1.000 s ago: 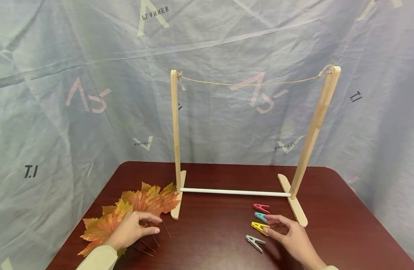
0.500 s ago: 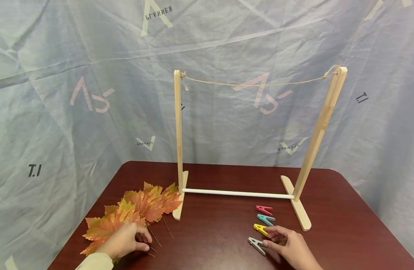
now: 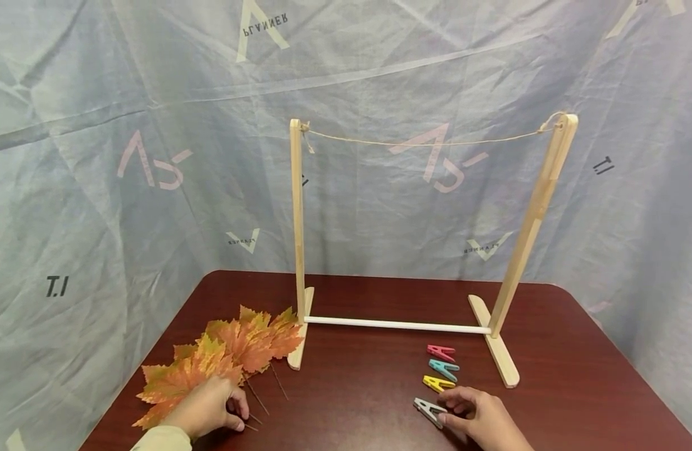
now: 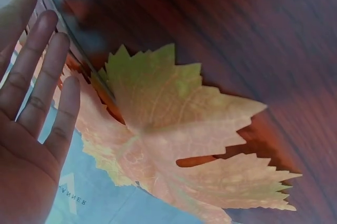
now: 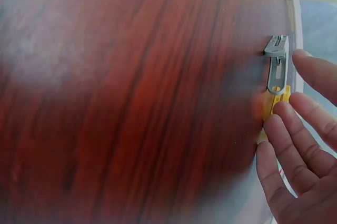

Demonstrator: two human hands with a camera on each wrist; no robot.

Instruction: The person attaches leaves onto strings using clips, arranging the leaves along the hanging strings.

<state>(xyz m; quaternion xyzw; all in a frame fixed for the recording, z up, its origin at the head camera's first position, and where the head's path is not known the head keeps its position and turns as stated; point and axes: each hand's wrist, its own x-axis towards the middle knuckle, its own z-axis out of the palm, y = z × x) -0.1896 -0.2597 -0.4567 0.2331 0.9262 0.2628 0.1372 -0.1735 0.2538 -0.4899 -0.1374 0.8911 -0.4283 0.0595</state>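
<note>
Several orange-and-yellow artificial maple leaves (image 3: pixel 247 341) lie overlapping at the left of the table, their thin brown stems pointing toward the front. My left hand (image 3: pixel 210 407) is low over the nearest maple leaf (image 4: pixel 163 113), with thumb and fingertips close to its stem (image 4: pixel 79 45). Contact there cannot be made out. On the right, my right hand (image 3: pixel 478 413) reaches around the grey clothespin (image 3: pixel 429 411), thumb and index finger spread at its handle end. Behind it lie a yellow clothespin (image 3: pixel 438 383), a blue one and a pink clothespin (image 3: pixel 440 352).
A wooden frame (image 3: pixel 298 219) stands at the back of the dark red table (image 3: pixel 351 388). A sagging string (image 3: pixel 419 144) joins its post tops, and a white rod (image 3: pixel 397 324) joins the bases. Grey printed cloth (image 3: pixel 368 207) hangs behind.
My left hand has lowered toward the nearest leaf's stem, its thumb and fingers coming closer together. The right hand has shifted from the blue and yellow clothespins to the grey one.
</note>
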